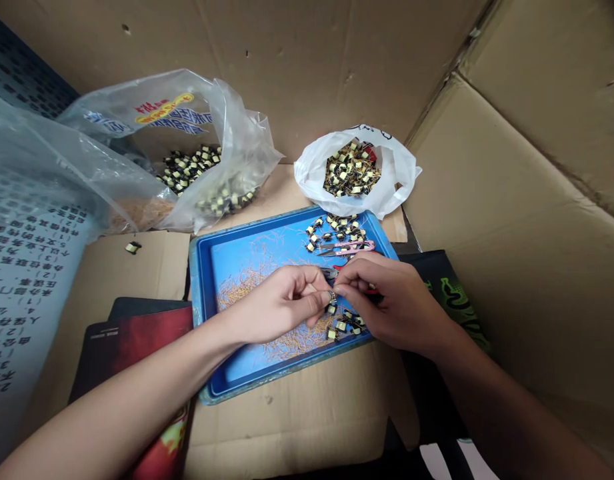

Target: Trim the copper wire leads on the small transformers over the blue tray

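My left hand [281, 301] and my right hand [387, 300] meet over a blue tray [207, 313]. Both pinch one small black-and-yellow wound component [331, 297] between their fingertips. A red-handled tool [371, 291] shows partly under my right hand; whether the hand grips it is hidden. Several more components [345, 325] lie on the tray just below the hands, and another group [337, 230] lies at its far edge. Pink thread snips [347, 249] rest near that far group. Fine cut wire bits [247, 283] are scattered over the tray.
A white bag [387, 180] of components sits behind the tray. A clear plastic bag [221, 167] with more stands at the left. One loose component [132, 247] lies on the cardboard. Cardboard walls [511, 200] close in behind and at the right. Dark mats [131, 333] lie beside the tray.
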`<state>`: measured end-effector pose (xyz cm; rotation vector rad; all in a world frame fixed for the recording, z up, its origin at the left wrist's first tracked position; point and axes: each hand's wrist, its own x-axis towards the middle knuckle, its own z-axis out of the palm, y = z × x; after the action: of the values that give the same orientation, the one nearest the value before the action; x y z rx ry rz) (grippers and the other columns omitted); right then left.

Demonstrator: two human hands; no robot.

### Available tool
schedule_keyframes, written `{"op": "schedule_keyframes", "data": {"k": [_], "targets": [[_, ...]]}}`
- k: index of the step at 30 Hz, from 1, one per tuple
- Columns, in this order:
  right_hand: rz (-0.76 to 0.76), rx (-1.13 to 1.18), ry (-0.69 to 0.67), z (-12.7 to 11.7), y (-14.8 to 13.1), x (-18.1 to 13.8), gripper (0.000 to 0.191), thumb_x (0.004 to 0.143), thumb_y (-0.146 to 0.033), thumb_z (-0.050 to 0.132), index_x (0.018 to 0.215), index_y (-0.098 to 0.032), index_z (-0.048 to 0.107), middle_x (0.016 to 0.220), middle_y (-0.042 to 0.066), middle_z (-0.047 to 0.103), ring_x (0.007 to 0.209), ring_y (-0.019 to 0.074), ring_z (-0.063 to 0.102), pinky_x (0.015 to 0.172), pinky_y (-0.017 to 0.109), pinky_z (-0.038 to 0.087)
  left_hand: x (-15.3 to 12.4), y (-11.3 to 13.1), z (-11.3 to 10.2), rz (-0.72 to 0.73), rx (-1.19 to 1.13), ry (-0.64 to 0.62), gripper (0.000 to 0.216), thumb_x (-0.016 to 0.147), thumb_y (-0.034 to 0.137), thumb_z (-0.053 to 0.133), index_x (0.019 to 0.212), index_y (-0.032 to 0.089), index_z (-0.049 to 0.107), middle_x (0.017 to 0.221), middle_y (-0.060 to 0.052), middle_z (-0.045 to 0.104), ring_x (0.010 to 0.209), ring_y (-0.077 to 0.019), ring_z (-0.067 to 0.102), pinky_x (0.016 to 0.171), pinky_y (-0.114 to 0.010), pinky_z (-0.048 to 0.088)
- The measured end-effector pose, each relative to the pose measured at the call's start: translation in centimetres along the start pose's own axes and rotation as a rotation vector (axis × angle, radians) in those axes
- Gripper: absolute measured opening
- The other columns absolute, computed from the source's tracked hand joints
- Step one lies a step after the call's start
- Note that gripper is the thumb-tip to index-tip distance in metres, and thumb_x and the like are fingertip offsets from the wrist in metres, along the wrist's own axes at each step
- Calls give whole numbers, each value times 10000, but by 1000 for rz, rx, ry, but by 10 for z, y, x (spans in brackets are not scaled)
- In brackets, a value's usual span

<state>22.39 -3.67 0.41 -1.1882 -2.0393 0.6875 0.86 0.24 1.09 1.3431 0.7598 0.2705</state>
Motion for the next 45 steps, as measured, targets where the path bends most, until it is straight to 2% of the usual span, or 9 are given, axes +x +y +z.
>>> {"op": "schedule_keyframes", "data": {"k": [7,12,20,22,25,27,29,33,45], "targets": [[6,122,-13,5,1,1,114,967,-149,598,863,-194,608,834,3,640,778,140,576,715,281,425,1,0,-2,18,11,10,283,980,353,595,811,130,549,624,27,580,577,-62,459,594,-212,363],[17,124,17,4,5,2,134,981,-165,577,851,-194,586,801,0,605,757,146,547,728,300,423,1,1,-4,23,1,22,250,983,343,573,840,140,541,616,39,558,547,-60,408,546,-212,315],[-2,211,-22,13,-4,0,105,960,-149,632,865,-194,635,816,-3,627,759,130,559,694,279,418,3,-7,-3,16,178,78,225,942,322,612,817,151,537,624,45,505,570,-72,406,540,-216,310],[83,388,20,12,-4,0,113,1002,-223,618,906,-202,676,837,2,640,755,127,572,696,279,433,3,-6,-2,26,141,76,241,962,347,595,837,148,541,635,38,525,582,-77,423,559,-220,328],[329,721,59,8,-1,1,168,1032,-334,598,998,-205,700,794,-12,613,661,101,540,609,252,414,2,-4,-2,106,5,50,268,999,385,565,908,133,566,659,32,555,599,-74,435,585,-221,334],[465,882,12,6,3,2,152,973,-340,693,1000,-191,677,739,-39,570,591,77,497,554,228,377,1,-4,-3,167,-71,43,263,1005,381,573,954,123,582,660,36,561,601,-69,434,594,-221,326],[545,1014,-57,7,6,3,223,887,-320,797,970,-181,643,718,-54,564,567,65,498,542,214,375,0,-4,-4,188,-119,36,259,1006,372,584,971,115,590,655,39,564,598,-66,435,597,-223,322],[590,1142,-114,11,8,4,289,837,-317,853,925,-178,616,677,-57,585,556,68,529,544,206,399,-1,-4,-4,167,-153,26,261,1000,373,604,959,115,596,662,36,567,601,-65,436,597,-227,311],[637,1171,-98,12,5,5,327,761,-327,903,846,-158,637,634,-50,623,528,68,547,533,206,430,-1,-2,-4,159,-116,5,271,1001,378,603,923,119,585,645,38,569,591,-61,439,601,-227,318]]}}
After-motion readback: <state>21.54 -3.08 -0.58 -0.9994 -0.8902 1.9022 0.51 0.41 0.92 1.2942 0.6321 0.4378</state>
